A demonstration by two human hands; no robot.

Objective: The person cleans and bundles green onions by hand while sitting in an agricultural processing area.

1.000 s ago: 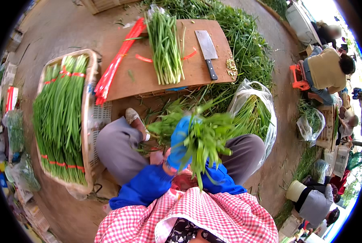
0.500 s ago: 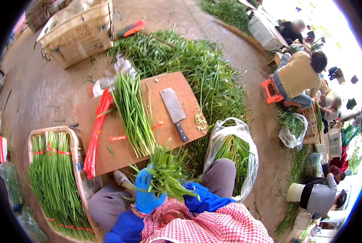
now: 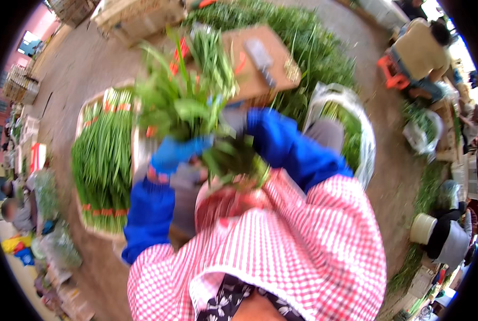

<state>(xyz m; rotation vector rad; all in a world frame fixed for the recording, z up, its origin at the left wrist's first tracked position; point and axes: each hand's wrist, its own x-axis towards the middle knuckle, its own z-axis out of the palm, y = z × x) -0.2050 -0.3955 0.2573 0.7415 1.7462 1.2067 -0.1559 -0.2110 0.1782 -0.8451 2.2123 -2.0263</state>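
Beyond greens (image 3: 192, 109), crate (image 3: 142, 22) (any lettering illegible)

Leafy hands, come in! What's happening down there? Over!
Left hand holding leaves. Right hand close by, blurred, grip unclear. Knife on the board, apart from both hands.

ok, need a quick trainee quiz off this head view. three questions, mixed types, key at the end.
1. Multiple choice: what does the gloved left hand grip?
A) red ties
B) leafy greens
C) a white bucket

2. True or false: the cleaver lies on the brown board.

3. Fill in: the clear plastic bag stands on the person's ____ side.

Key:
1. B
2. True
3. right
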